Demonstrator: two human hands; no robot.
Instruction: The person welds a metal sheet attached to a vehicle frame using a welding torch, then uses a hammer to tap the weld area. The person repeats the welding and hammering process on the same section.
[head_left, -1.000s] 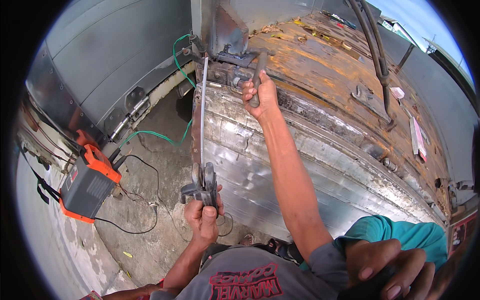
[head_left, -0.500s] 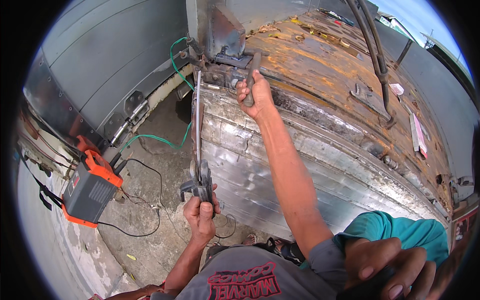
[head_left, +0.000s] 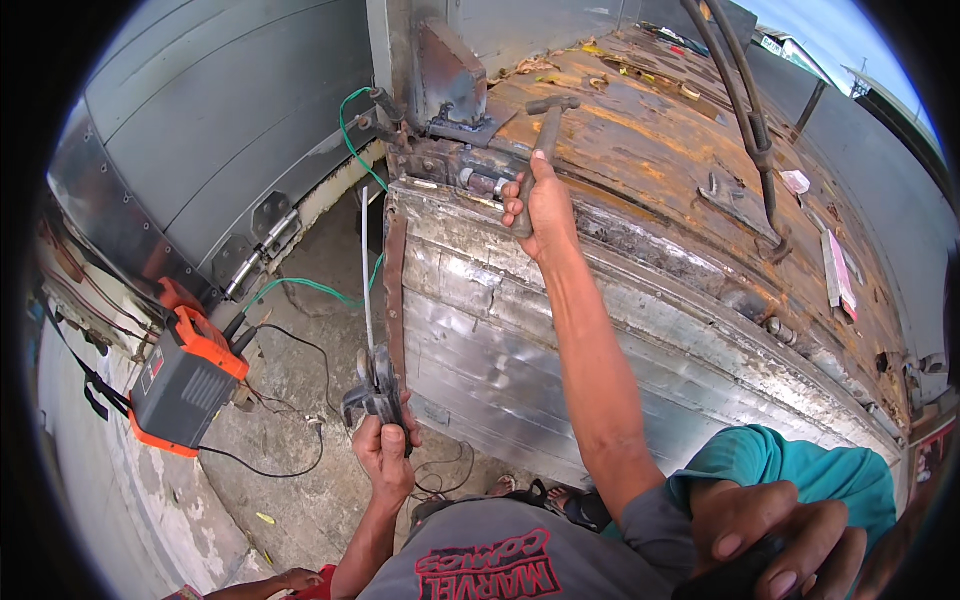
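My left hand (head_left: 385, 460) is closed around a black electrode holder (head_left: 376, 390), low in front of the silvery side panel (head_left: 480, 340). From its jaws a thin grey welding rod (head_left: 366, 270) points up and away, its tip apart from the metal. My right hand (head_left: 548, 208) grips the handle of a hammer (head_left: 547, 135). The hammer head is over the near corner of the rusty truck bed (head_left: 640, 160), just right of a steel bracket (head_left: 452, 75) on its base plate. Whether the head touches the metal, I cannot tell.
An orange and grey welding machine (head_left: 190, 380) hangs at left, with black cables. A green cable (head_left: 310, 285) runs to a clamp (head_left: 386, 102) by the bracket. Another person's hand (head_left: 760, 530), below a teal sleeve, holds something dark at lower right. A bent bar (head_left: 750, 130) stands on the bed.
My right hand has moved right with the hammer, away from the bracket, and the head now shows fully. My left hand has lowered the electrode holder and rod slightly leftward.
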